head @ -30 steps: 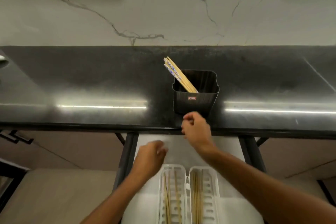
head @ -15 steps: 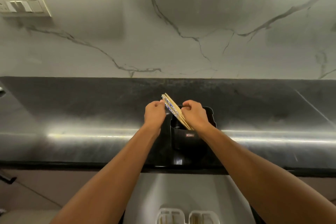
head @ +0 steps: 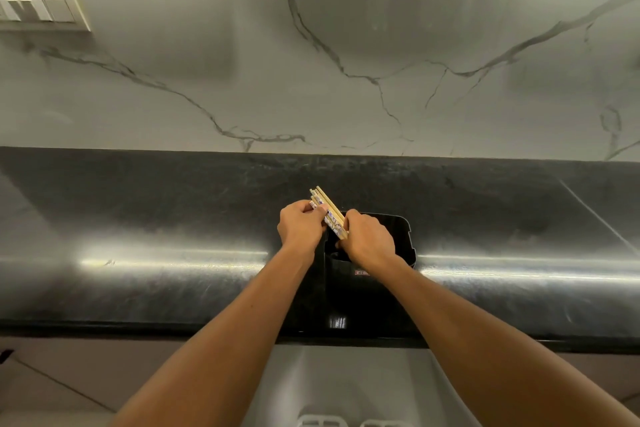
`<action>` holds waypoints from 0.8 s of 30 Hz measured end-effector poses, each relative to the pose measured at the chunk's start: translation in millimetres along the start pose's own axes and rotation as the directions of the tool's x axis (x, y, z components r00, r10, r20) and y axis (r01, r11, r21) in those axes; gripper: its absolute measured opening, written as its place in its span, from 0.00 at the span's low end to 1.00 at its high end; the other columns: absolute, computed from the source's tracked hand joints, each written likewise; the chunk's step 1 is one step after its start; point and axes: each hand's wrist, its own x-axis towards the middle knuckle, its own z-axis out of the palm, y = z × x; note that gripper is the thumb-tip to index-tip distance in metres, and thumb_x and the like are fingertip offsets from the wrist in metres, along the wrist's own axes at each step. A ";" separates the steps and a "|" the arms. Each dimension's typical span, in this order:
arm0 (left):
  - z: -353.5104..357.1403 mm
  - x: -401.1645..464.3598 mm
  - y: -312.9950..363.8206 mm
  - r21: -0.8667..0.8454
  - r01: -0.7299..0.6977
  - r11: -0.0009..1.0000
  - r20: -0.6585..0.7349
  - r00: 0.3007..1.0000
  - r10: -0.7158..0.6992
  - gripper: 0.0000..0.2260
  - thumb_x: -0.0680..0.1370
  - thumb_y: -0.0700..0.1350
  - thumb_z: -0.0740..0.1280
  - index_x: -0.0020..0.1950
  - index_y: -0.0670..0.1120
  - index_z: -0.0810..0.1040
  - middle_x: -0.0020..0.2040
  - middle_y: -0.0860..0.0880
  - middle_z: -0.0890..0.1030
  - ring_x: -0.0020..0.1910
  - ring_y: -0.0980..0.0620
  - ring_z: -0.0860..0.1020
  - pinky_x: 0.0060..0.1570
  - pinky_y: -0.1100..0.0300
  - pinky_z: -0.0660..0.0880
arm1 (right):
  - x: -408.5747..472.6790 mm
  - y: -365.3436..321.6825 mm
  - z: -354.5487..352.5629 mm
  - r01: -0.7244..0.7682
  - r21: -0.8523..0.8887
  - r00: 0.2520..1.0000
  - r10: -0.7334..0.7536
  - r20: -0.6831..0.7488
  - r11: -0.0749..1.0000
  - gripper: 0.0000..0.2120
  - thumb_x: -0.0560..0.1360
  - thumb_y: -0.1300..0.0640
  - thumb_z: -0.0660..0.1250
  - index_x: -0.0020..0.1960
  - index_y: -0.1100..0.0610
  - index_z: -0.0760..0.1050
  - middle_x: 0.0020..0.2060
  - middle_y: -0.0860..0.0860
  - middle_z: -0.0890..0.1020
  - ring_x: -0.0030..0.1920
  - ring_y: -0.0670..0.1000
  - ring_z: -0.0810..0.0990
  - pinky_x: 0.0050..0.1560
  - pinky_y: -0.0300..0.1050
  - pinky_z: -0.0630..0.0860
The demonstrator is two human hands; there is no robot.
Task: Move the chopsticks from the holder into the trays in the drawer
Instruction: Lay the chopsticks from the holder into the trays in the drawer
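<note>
A bundle of wooden chopsticks point(head: 329, 211) with patterned ends leans up and left out of the black holder point(head: 403, 236) on the dark counter. My left hand point(head: 299, 227) pinches the chopsticks near their upper ends. My right hand point(head: 369, 241) grips the same bundle lower down, over the holder's mouth, and hides its left rim. At the bottom edge the tops of two white trays point(head: 318, 421) show in the open drawer.
The black stone counter point(head: 138, 253) runs the full width, with a marble wall behind it. A switch plate point(head: 38, 9) sits on the wall at the upper left. The pale drawer bottom point(head: 346, 381) shows below the counter edge.
Both hands rose from the drawer to the holder and took hold of the chopsticks. The camera tilted up, so the trays dropped almost out of view.
</note>
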 end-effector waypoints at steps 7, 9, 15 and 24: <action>-3.6 -9.6 6.9 -0.073 -0.036 0.997 0.024 0.999 0.038 0.04 0.76 0.44 0.71 0.41 0.47 0.82 0.39 0.48 0.85 0.35 0.55 0.81 0.43 0.58 0.81 | 6.5 2.5 -5.3 -0.028 -0.006 1.000 0.028 0.013 1.000 0.08 0.75 0.57 0.64 0.52 0.58 0.75 0.44 0.56 0.82 0.42 0.57 0.81 0.37 0.49 0.75; -5.1 -11.4 7.4 -0.075 -0.032 0.997 0.029 0.999 0.034 0.05 0.77 0.45 0.68 0.44 0.46 0.82 0.40 0.48 0.84 0.36 0.56 0.81 0.44 0.59 0.81 | 9.7 4.4 -8.8 -0.049 0.006 0.998 0.049 0.042 0.999 0.09 0.76 0.56 0.63 0.54 0.57 0.76 0.44 0.55 0.83 0.41 0.55 0.81 0.41 0.52 0.80; -12.2 -15.3 3.8 -0.020 -0.002 1.000 -0.002 1.000 0.002 0.07 0.80 0.41 0.63 0.46 0.48 0.80 0.43 0.47 0.83 0.40 0.54 0.80 0.48 0.56 0.81 | 16.7 15.1 -16.6 -0.087 0.073 0.988 0.077 0.135 0.994 0.12 0.76 0.56 0.67 0.57 0.59 0.76 0.47 0.56 0.82 0.44 0.53 0.82 0.49 0.51 0.81; -15.2 -30.1 -10.4 0.254 0.018 0.967 0.070 0.997 -0.037 0.07 0.76 0.45 0.69 0.39 0.48 0.83 0.39 0.48 0.84 0.44 0.48 0.82 0.50 0.49 0.81 | 11.2 10.1 -12.0 0.010 -0.017 0.991 -0.007 0.131 1.000 0.15 0.76 0.52 0.67 0.59 0.58 0.76 0.49 0.55 0.83 0.43 0.50 0.80 0.47 0.46 0.80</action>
